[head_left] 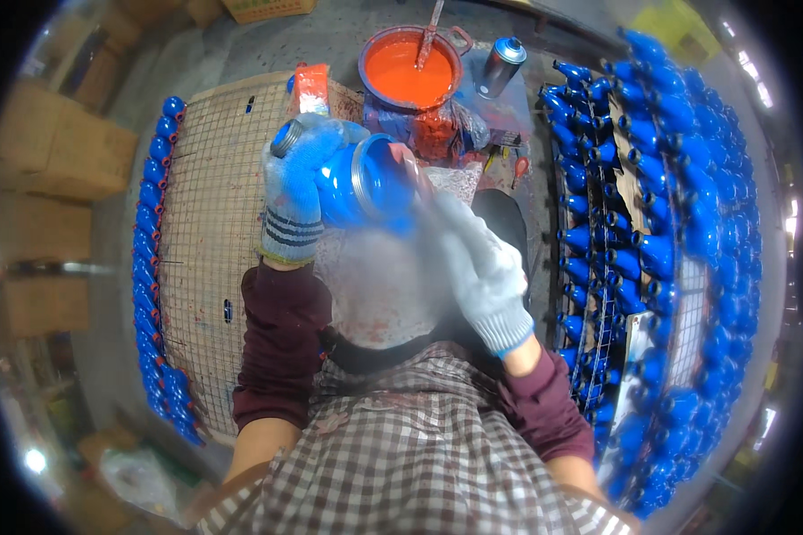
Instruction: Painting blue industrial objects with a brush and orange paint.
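Observation:
My left hand [293, 192], in a blue-stained white knit glove, is closed around a glossy blue bottle-shaped piece [339, 187]. The piece lies tilted on its side. A dark narrow neck [285, 138] sticks out by the thumb side, and a wide round rim [364, 183] faces right. My right hand [486, 272], in a whiter glove, is just right of that rim. Its fingers are smeared by motion, so I cannot make out whether they hold anything. A reddish-white blur [408, 165] shows at the rim.
Beyond my hands stands a pot of orange-red paint [406, 76] with a stirring stick [429, 36], beside a spray can [501, 67]. A wire-mesh panel [210, 205] is at left, edged by blue pieces [152, 196]. Racks of blue bottle-shaped pieces [656, 254] crowd the right.

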Demonstrator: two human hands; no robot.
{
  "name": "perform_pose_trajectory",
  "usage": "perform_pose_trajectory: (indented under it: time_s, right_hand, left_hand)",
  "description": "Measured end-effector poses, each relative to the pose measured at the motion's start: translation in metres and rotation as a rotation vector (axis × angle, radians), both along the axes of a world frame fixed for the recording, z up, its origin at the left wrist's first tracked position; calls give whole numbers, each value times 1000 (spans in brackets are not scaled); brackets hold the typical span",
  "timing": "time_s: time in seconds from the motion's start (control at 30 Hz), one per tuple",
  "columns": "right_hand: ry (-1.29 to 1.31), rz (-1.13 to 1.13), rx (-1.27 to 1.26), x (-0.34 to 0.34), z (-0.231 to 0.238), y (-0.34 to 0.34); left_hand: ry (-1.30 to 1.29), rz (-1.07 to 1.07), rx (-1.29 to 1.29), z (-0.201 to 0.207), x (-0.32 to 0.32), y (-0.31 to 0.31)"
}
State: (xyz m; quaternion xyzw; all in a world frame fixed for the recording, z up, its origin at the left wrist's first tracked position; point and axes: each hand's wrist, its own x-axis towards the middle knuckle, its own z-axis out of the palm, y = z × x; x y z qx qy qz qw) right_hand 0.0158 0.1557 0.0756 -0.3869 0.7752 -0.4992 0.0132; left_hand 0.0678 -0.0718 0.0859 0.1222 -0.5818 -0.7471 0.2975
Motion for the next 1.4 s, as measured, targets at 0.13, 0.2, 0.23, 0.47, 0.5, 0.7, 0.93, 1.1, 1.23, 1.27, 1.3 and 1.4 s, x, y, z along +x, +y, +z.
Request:
perform_pose_trajectory:
  time_s: [0.13,0.2,0.23,0.47,0.5,0.7,0.93,1.1,1.23,1.27,1.3,1.4]
  right_hand:
    - [-181,9,130,25,38,29]
    - [-165,-34,181,31,48,31]
    - [-115,-33,160,29,47,30]
    - [-85,-80,131,27,38,14]
    - [-89,-105,137,26,36,12]
    - [-16,-117,75,15,17,0]
    - [-58,-28,-11,-3,-3,-8]
    - [31,-12,-57,-17,-18,-10]
    - [93,8,6,-29,-25,-12]
    - [158,15,30,-32,-29,-11]
    - [222,21,56,-34,-34,-11]
    - [154,-169,-466,-34,-37,-25]
  left_hand:
    - [10,84,18,11,5,18]
    - [18,100,-59,15,5,27]
    - [29,127,-140,16,4,31]
    - [-8,82,-101,17,1,20]
    - [-20,48,-59,13,-2,17]
    - [-50,-20,-43,2,-10,2]
    - [107,-174,-95,-15,-15,-15]
    - [-118,-59,-143,-2,-21,-7]
    - [-66,-80,-165,-12,-22,-15]
    - [-61,-81,-220,-12,-22,-16]
    - [-57,-84,-221,-11,-21,-15]
    - [-24,-151,58,-9,-14,-9]
